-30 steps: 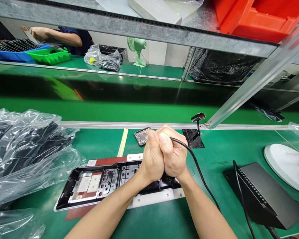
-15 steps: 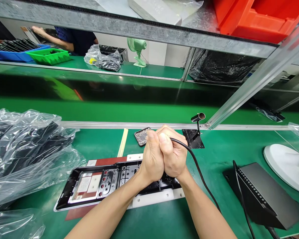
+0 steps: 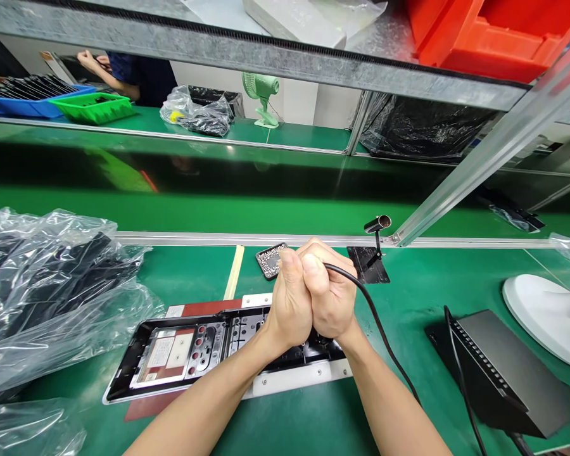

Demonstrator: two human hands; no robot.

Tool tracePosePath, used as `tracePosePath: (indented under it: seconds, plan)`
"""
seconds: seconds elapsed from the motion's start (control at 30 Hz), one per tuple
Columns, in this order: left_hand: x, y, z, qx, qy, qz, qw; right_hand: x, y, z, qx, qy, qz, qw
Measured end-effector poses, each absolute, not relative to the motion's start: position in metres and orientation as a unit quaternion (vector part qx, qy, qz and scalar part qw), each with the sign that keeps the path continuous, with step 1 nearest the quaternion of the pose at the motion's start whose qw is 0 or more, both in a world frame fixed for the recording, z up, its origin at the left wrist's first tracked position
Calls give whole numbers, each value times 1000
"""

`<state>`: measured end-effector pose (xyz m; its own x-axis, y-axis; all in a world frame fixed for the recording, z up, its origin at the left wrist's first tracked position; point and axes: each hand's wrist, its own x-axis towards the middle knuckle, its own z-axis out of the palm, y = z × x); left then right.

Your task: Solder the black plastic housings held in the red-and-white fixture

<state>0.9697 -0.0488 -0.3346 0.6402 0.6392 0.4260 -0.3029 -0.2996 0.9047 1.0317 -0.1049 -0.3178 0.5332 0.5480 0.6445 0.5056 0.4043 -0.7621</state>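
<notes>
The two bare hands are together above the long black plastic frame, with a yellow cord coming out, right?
The head view shows a thin black cord, not yellow. The rest is right: the bare left hand and right hand are together above the long black plastic frame.

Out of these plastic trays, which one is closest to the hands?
The small black tray of tiny metal parts, just beyond the left hand; the blue tray and green tray are much farther off.
</notes>
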Motion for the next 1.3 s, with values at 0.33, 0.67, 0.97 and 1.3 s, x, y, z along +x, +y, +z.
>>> tracePosePath:
  seconds: [0.33, 0.67, 0.97, 1.3]
  plan:
    - [971, -49, -332, 702, 107, 413, 570, 1032, -105, -318, -544, -479, 18, 688]
    - [972, -49, -323, 720, 49, 354, 595, 1031, -114, -310, -572, -483, 12, 662]
    - [941, -13, -318, 798, 36, 246, 549, 1032, -122, -303, -625, -477, -13, 618]
    - [842, 16, -354, 893, 177, 127, 393, 1013, -112, -315, -502, -356, 124, 778]
